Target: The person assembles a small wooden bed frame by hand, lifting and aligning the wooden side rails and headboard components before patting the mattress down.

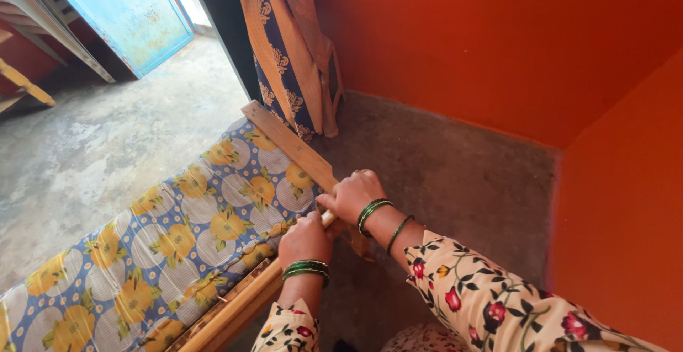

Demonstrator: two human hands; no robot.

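Observation:
A flat wooden slat [288,142] lies along the edge of a bed covered by a blue sheet with yellow flowers [178,231]. My right hand [352,195] grips the near end of the slat, fingers curled over it. Just below it, my left hand [306,240] closes around a pale round wooden rod [329,217] at the bed's edge, beside the sheet's corner. Both wrists wear green bangles and floral sleeves. What lies under the hands is hidden.
A wooden bed frame rail [231,309] runs toward the bottom left. Blue and tan patterned cloth [284,46] hangs by the orange wall [498,39]. A grey concrete floor [455,174] fills the corner; a blue door [128,11] stands at upper left.

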